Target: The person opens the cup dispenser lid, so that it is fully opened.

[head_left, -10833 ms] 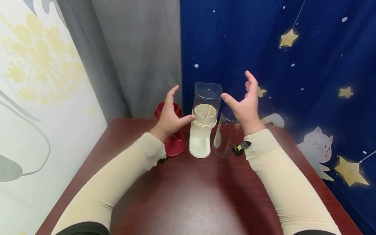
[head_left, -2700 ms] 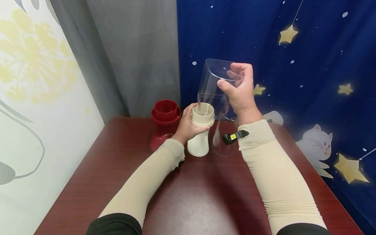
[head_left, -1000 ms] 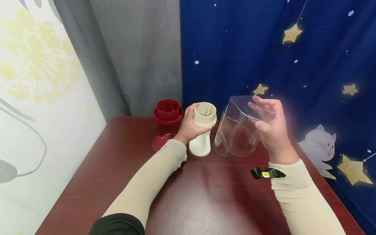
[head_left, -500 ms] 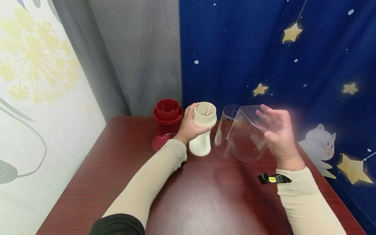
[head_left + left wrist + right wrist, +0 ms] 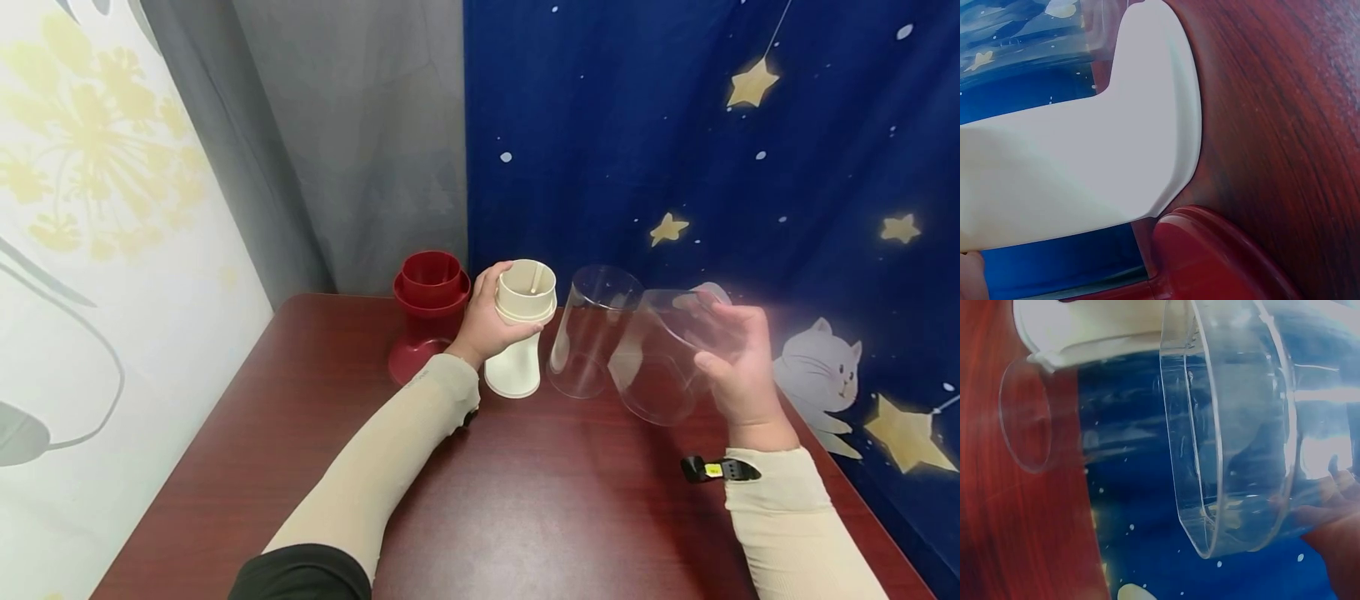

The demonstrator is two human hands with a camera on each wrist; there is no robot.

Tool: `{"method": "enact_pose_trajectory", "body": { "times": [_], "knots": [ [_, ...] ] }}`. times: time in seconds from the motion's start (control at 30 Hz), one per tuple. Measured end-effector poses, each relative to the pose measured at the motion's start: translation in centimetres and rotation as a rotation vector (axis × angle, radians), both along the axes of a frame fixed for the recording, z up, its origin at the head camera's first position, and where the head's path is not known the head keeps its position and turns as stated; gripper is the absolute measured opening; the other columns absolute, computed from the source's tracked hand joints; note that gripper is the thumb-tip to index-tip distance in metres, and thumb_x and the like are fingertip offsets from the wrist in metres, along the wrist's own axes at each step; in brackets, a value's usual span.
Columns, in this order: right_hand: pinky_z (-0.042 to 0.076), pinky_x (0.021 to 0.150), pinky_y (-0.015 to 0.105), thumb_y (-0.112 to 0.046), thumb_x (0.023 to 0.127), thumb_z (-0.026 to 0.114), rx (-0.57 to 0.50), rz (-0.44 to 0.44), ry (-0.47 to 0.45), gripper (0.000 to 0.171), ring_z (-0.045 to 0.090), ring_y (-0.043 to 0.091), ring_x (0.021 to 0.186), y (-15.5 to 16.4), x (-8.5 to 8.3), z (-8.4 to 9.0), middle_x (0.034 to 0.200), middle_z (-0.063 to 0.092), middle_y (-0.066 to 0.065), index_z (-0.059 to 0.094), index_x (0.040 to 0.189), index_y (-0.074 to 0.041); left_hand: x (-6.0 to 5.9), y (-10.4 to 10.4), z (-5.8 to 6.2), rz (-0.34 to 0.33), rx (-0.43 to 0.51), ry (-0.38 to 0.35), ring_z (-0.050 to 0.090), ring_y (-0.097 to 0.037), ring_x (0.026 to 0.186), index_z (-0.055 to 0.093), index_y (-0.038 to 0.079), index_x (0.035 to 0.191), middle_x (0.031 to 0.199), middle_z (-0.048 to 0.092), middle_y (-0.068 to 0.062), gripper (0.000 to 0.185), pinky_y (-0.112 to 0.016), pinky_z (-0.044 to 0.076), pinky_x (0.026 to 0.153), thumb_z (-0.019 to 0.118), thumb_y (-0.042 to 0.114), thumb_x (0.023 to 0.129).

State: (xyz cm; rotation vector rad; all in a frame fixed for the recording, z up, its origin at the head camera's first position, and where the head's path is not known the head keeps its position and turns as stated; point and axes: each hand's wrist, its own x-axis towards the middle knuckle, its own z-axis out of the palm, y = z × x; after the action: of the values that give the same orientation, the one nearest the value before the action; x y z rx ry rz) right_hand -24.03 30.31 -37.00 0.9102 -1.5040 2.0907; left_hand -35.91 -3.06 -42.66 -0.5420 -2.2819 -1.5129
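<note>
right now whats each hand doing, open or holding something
Left hand: grips the cream container near its top.
Right hand: holds the clear plastic cover, tilted above the table.

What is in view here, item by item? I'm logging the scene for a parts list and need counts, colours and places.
Cream stand: one, cream, upright at the back middle of the table, gripped near its top.
Red stand: one, dark red, upright just to the left of the cream one.
Clear tube: one, transparent, standing to the right of the cream stand.
Clear cover: one, transparent, held tilted just above the table, right of the tube.
Table: one, dark reddish wood grain.
Backdrops: grey curtain behind; blue cloth with stars and cats to the right; white floral panel to the left.
Left hand: grips the cream stand; beige sleeve.
Right hand: holds the clear cover; beige sleeve, black wrist strap.
</note>
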Motion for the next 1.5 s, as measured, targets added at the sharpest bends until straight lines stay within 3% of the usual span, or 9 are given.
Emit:
{"method": "enact_pose_trajectory", "body": {
  "times": [0.1, 0.5, 0.87, 1.23, 1.5],
  "knots": [
    [0.054, 0.108, 0.032, 0.020, 0.082, 0.071, 0.002, -0.039, -0.022, 0.058, 0.063, 0.027, 0.133, 0.6, 0.1, -0.5, 0.143, 0.063, 0.021, 0.049, 0.133, 0.005, 0.0, 0.0, -0.1, -0.001, -0.001, 0.000, 0.052, -0.023, 0.131, 0.036, 0.033, 0.155, 0.157, 0.039, -0.002, 0.110, -0.046, 0.052, 0.109, 0.099, 0.029, 0.066],
    [0.055, 0.099, 0.018, 0.023, 0.078, 0.064, 0.066, -0.330, -0.223, 0.059, 0.066, 0.013, 0.123, 2.3, 0.0, -2.0, 0.138, 0.067, 0.005, 0.056, 0.128, -0.008, 0.1, 0.1, 0.2, 0.007, -0.005, -0.006, 0.052, -0.024, 0.131, 0.036, 0.034, 0.156, 0.158, 0.039, -0.003, 0.109, -0.048, 0.052, 0.110, 0.099, 0.030, 0.066],
    [0.048, 0.101, 0.010, 0.021, 0.081, 0.070, 0.301, -0.491, -0.354, 0.062, 0.057, 0.002, 0.125, 3.2, -1.6, -3.3, 0.141, 0.057, -0.008, 0.053, 0.130, -0.012, -0.1, 0.0, -0.1, 0.008, -0.003, 0.004, 0.052, -0.024, 0.132, 0.036, 0.034, 0.156, 0.157, 0.039, -0.002, 0.110, -0.047, 0.052, 0.109, 0.099, 0.029, 0.066],
    [0.048, 0.104, 0.013, 0.017, 0.085, 0.070, 0.347, -0.565, -0.455, 0.058, 0.052, 0.011, 0.137, 3.6, -3.9, -4.8, 0.163, 0.041, 0.019, 0.051, 0.134, -0.007, 0.2, 0.0, 0.0, -0.001, 0.008, -0.022, 0.052, -0.022, 0.131, 0.036, 0.036, 0.155, 0.157, 0.039, 0.000, 0.108, -0.047, 0.053, 0.108, 0.098, 0.030, 0.066],
    [0.044, 0.105, 0.009, 0.016, 0.085, 0.070, 0.355, -0.568, -0.499, 0.057, 0.045, 0.021, 0.146, 3.8, -5.2, -6.1, 0.166, 0.037, 0.019, 0.048, 0.134, -0.005, 0.1, -0.1, -0.1, -0.003, 0.003, -0.008, 0.052, -0.021, 0.131, 0.036, 0.036, 0.155, 0.157, 0.039, 0.000, 0.109, -0.046, 0.053, 0.108, 0.099, 0.030, 0.067]
  ]
}}
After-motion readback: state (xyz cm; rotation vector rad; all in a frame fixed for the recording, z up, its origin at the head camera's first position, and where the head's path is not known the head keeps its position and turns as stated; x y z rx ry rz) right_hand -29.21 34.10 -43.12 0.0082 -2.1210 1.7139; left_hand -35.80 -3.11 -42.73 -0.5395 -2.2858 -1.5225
